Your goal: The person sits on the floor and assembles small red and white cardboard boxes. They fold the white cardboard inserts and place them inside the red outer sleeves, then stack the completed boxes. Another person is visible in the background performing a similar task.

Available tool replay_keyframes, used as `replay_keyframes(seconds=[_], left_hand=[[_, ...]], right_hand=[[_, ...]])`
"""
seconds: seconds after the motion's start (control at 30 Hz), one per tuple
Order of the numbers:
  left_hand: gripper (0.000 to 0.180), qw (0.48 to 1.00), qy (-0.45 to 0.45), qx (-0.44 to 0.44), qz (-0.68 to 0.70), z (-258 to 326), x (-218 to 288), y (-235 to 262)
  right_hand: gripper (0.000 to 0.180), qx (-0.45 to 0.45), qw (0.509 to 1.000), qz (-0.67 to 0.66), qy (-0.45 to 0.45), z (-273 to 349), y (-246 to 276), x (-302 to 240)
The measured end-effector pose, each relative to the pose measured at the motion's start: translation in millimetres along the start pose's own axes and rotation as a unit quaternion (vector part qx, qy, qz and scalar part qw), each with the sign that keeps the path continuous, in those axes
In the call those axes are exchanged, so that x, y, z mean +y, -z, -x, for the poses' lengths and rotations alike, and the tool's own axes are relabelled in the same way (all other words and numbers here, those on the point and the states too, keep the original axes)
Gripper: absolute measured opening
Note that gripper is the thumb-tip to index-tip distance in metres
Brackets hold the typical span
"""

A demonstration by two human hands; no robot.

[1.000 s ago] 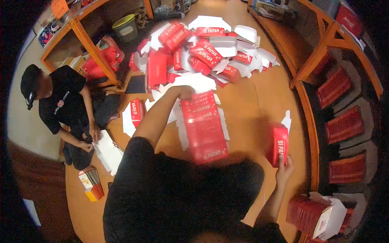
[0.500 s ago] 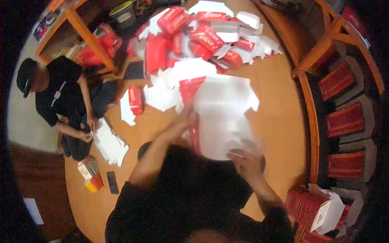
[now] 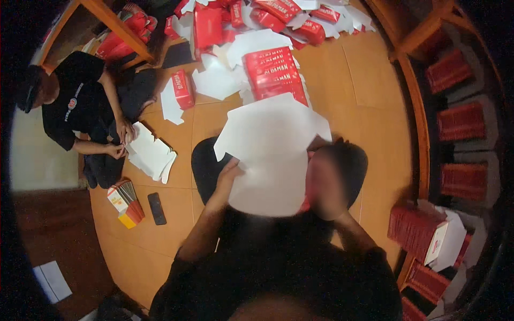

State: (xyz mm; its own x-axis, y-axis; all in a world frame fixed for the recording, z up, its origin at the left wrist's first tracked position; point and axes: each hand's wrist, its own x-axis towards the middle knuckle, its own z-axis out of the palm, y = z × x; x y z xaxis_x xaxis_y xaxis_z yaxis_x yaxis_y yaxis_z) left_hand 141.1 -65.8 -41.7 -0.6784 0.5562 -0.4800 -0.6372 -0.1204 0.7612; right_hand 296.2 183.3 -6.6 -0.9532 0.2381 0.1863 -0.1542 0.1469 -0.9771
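An unfolded cardboard box blank point(image 3: 270, 160) is held over my lap, its white inner side facing up. My left hand point(image 3: 227, 179) grips its left edge, with the fingers partly hidden beneath the card. At the opposite edge my right hand point(image 3: 326, 184) is closed on the blank, blurred by motion. A strip of the blank's red printed side shows by my right fingers. Just beyond the blank, red printed cardboard pieces point(image 3: 276, 75) lie overlapping on the floor.
Red and white boxes point(image 3: 209, 27) are heaped at the far side. On the left a seated person point(image 3: 80, 107) handles a white cardboard piece point(image 3: 151, 152). A phone point(image 3: 156, 208) lies beside red-yellow cartons point(image 3: 126, 203). Stacks of red cartons point(image 3: 463, 122) line the right, behind a wooden frame point(image 3: 415, 117).
The blank has come lower and nearer my body and has turned, its red part going from the left side to the right edge. The head view has tilted down.
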Motion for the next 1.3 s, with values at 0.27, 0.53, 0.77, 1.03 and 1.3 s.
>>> replay_keyframes(seconds=[0.27, 0.53, 0.77, 1.03, 1.3], left_hand=[[0.047, 0.868, 0.089, -0.117, -0.475, 24, -19, 23], [0.059, 0.851, -0.153, 0.066, -0.497, 117, 67, -7], [0.033, 0.849, -0.030, -0.090, -0.520, 170, 65, -34], [0.030, 0.784, -0.047, -0.105, -0.610, 153, 53, -41], [0.029, 0.806, -0.037, -0.140, -0.574, 138, 48, -46]], right_hand=[[0.040, -0.029, 0.997, 0.052, -0.058, -3, -22, -25], [0.018, -0.196, 0.963, 0.160, -0.090, 8, -44, -50], [0.015, -0.230, 0.957, 0.171, -0.038, -6, -48, -77], [0.007, -0.253, 0.948, 0.189, -0.045, 4, -66, -68], [0.019, -0.249, 0.947, 0.202, -0.022, -13, -59, -82]])
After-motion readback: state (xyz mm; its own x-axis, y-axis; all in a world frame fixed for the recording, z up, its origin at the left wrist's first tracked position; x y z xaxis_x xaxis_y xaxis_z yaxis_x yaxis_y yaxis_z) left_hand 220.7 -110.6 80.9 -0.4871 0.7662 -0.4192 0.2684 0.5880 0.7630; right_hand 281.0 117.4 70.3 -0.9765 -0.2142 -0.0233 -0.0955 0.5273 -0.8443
